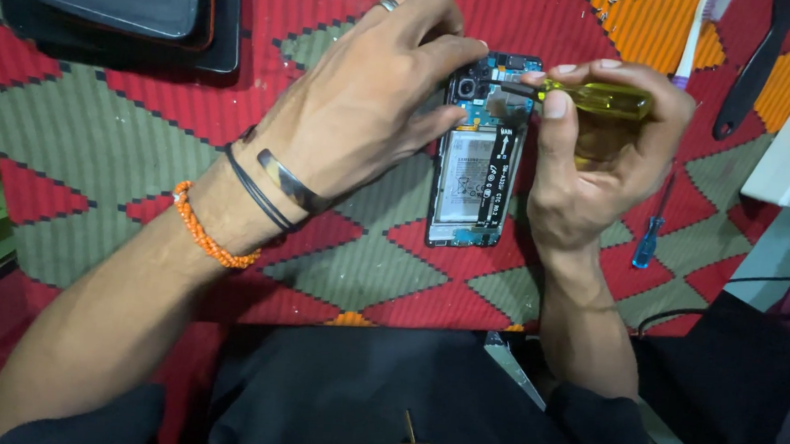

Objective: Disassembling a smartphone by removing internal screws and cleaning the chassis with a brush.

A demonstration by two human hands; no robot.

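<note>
Head view shows me a tabletop (pixel 97 158) spread with a red, green and orange patterned cloth, and I take the opened phone (pixel 476 163) at its middle as my landmark. Up and left of the phone sits a dark tray (pixel 226 29). My left hand (pixel 365 110) lies over the phone's left edge, fingers (pixel 438 122) spread and pressing down on its frame to steady it. My right hand (pixel 600 161), just right of the phone, has its fingers clamped around a yellow-handled screwdriver (pixel 603 99) whose tip meets the phone's top end near the camera. Right of the phone lies a small blue screwdriver (pixel 647 242); further up and right, a black tool (pixel 756 66). I judge the phone light, stiff but fragile inside: I would hold it by the outer frame, never the exposed battery or ribbon.
</note>
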